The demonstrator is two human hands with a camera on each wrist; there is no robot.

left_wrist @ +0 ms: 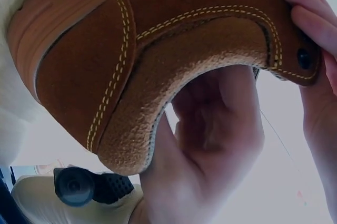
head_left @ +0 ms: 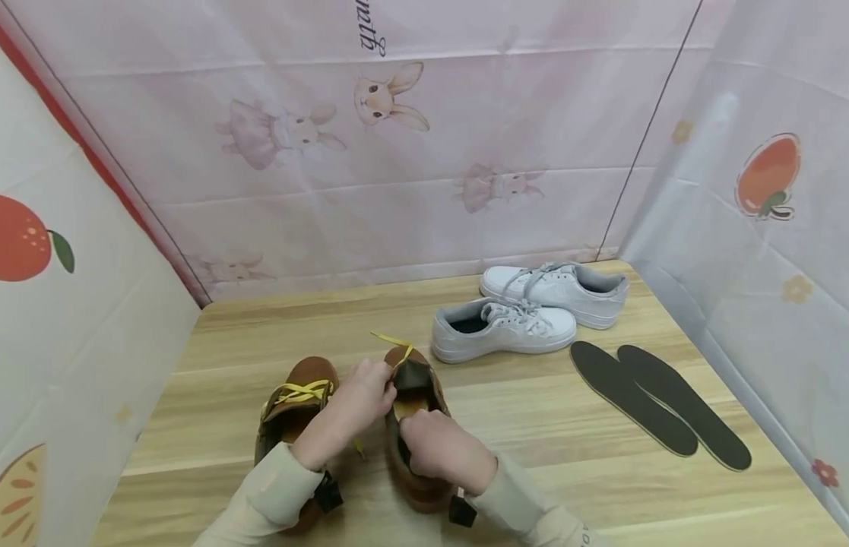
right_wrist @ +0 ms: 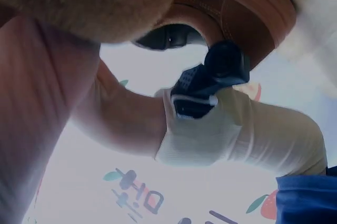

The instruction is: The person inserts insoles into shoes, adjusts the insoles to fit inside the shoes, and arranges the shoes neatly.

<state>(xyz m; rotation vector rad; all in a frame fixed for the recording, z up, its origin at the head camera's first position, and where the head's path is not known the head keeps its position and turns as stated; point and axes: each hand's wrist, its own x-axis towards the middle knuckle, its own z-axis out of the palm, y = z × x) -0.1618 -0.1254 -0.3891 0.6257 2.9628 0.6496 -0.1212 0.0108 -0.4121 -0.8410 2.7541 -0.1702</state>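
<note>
Pinching the brown shoe (left_wrist: 158, 23) by the flap (left_wrist: 295, 50) with left hand (head_left: 356, 396) — spread wide for right hand (head_left: 441, 450), inside; cannot tell its finger state.

Head view high, fwd/down over table (head_left: 506, 410); wrist views v. close, inverted, facing inward, sharing held brown shoe (left_wrist: 142, 58)

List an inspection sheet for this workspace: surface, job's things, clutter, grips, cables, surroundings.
Surface: wood-grain tabletop.
Job's things: held brown shoe; second brown shoe, yellow-laced, to its left.
Clutter: two white sneakers, two dark insoles at the right.
Grips: left grip holds the held brown shoe near the tongue; right grip inside its opening, hold unclear.
Cables: nothing seen.
Surroundings: rabbit-print sheet behind, fruit-print sheets both sides.
</note>
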